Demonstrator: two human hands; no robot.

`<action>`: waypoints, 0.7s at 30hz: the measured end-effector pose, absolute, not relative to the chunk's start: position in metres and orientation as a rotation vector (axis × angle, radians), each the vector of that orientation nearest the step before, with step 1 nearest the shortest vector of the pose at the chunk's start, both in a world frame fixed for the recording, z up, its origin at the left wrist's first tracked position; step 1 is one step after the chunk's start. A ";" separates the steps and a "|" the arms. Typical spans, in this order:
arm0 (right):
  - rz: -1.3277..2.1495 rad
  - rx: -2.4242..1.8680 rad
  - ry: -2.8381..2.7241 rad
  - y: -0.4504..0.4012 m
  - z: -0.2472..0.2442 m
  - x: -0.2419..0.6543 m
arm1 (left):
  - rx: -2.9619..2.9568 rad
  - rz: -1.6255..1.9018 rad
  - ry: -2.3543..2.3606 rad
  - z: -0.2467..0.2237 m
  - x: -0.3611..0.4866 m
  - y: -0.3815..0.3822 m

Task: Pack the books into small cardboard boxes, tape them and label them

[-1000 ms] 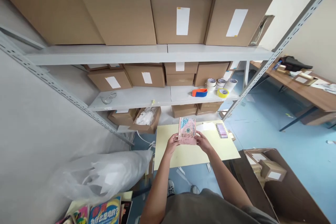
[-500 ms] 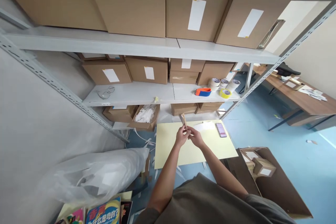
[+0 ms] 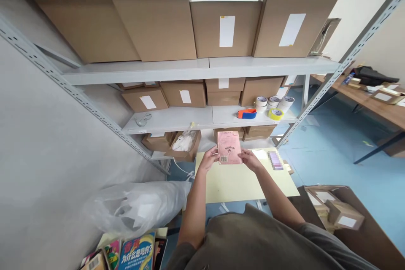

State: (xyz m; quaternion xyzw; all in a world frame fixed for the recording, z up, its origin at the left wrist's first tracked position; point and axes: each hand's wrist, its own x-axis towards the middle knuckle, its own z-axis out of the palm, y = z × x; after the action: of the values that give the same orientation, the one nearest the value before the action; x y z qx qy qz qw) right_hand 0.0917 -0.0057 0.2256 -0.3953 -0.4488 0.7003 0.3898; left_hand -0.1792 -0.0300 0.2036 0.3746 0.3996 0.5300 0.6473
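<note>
A pink book (image 3: 229,147) with a barcode at its lower left is held up over the pale yellow tabletop (image 3: 240,185), its printed face toward me. My left hand (image 3: 210,159) grips its left edge, and my right hand (image 3: 249,160) pinches its lower right edge. Beyond my right hand, a white sheet (image 3: 260,154) lies on the tabletop. A purple, pixelated phone-like item (image 3: 275,160) rests to the right of that sheet.
Shelving (image 3: 177,114) in front carries cardboard boxes (image 3: 226,29), tape rolls (image 3: 276,114) and an orange-blue tape dispenser (image 3: 247,113). At lower left are a plastic bag (image 3: 148,206) and several books (image 3: 137,253). A large open carton (image 3: 370,219) stands at right, holding small boxes.
The book was edge-on between my hands, which were close together. Now it is turned with its broad face toward me, and my hands have spread to its two sides. The view has shifted.
</note>
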 end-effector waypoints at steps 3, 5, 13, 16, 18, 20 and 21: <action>1.783 -0.957 -1.131 -0.006 0.234 0.096 | 0.866 1.237 1.025 0.203 -0.171 -0.025; 1.781 -0.950 -1.099 -0.005 0.237 0.100 | 0.891 1.252 1.044 0.202 -0.165 -0.023; 1.609 -0.906 -1.173 0.001 0.249 0.116 | 1.070 1.427 1.360 0.217 -0.118 -0.012; 1.505 -0.874 -1.345 0.002 0.253 0.111 | 1.191 1.332 1.173 0.230 -0.084 -0.012; 1.470 -0.837 -1.473 0.002 0.254 0.107 | 1.205 1.336 1.089 0.241 -0.068 -0.012; 1.460 -0.794 -1.570 0.004 0.252 0.106 | 1.174 1.349 1.045 0.251 -0.063 -0.012; 1.445 -0.789 -1.598 0.006 0.250 0.107 | 1.141 1.350 1.025 0.255 -0.064 -0.012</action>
State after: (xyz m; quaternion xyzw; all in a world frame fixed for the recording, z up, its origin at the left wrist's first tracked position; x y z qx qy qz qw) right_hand 0.1072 0.0058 0.2498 -0.3134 -0.6350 0.5743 0.4109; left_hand -0.0643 -0.0123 0.2546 0.4765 0.4278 0.5635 0.5220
